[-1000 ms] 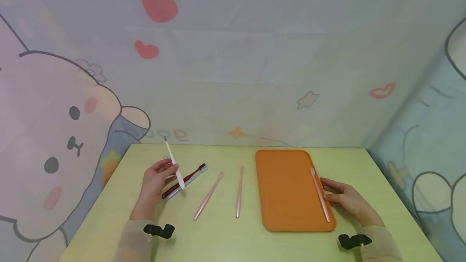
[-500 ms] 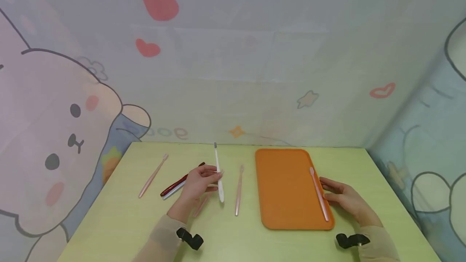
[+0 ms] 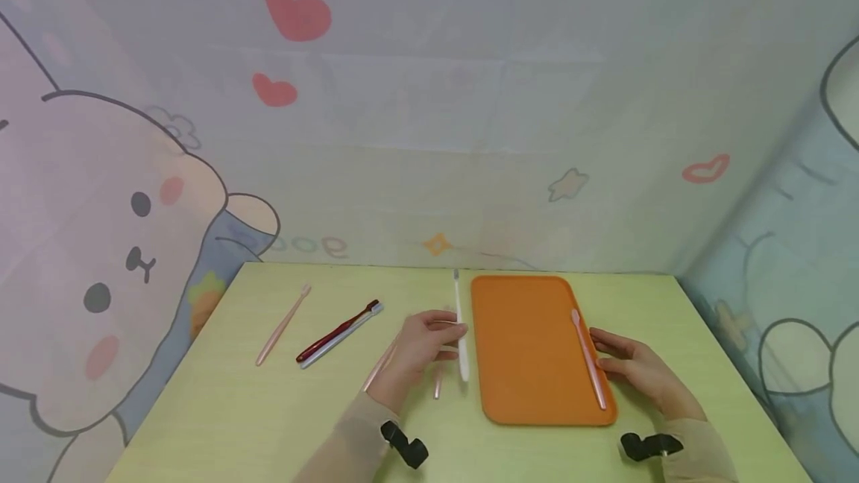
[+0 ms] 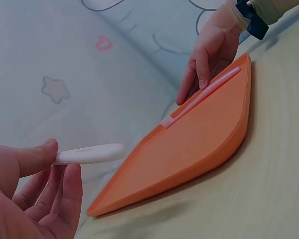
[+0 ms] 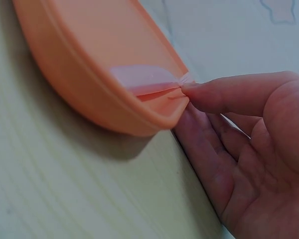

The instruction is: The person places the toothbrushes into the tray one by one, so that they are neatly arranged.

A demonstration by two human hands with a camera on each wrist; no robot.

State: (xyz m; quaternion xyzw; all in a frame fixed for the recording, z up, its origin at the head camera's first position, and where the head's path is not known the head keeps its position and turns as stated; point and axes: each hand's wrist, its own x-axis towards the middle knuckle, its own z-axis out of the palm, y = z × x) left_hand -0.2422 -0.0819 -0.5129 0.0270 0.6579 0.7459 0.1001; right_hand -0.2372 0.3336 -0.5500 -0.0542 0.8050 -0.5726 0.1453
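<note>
My left hand (image 3: 421,345) pinches a white toothbrush (image 3: 464,364) between thumb and fingers, its dark-bristled head pointing away. In the left wrist view the thick white handle (image 4: 92,154) juts out beyond the fingertips, above the table. Just right of it lies an orange tray (image 3: 530,352). My right hand (image 3: 647,375) holds the tray's right edge, thumb on the rim and fingers along the outside, as the right wrist view shows. Inside the tray, along that edge, rests a pink toothbrush (image 3: 589,360).
Two pink toothbrushes, one at the left hand's wrist (image 3: 377,371) and one below its fingers (image 3: 438,382), are partly covered. Farther left lie a dark red toothbrush (image 3: 335,334), a pale grey-blue one (image 3: 341,337) beside it, and another pink toothbrush (image 3: 283,325). A printed cloth (image 3: 429,110) hangs behind the table.
My left hand has carried the white toothbrush rightward, from over the dark red toothbrush to close beside the tray's left edge. The right hand stays at the tray's edge.
</note>
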